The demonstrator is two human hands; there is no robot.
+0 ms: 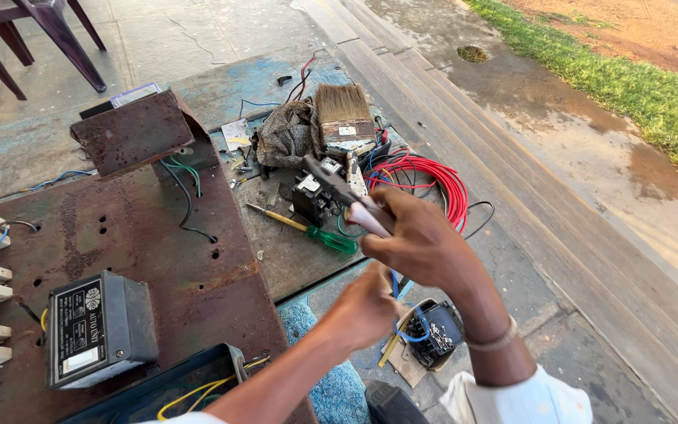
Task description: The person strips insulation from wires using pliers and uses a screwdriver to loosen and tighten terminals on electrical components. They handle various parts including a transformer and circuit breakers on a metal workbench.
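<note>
The right hand [425, 247] is closed around the pale grips of dark metal pliers [339, 192], held in the air above the rusty metal table [190, 267]. The left hand [366, 310] pinches a thin blue wire [395, 286] just below. The long axis of the pliers runs diagonally — the nose points up and left, toward the wide brown-bristle paintbrush [344, 114]. I think the thin wire can slip or be cut through if the squeeze is too strong — the pliers could also knock the green-handled screwdriver [311, 230].
</note>
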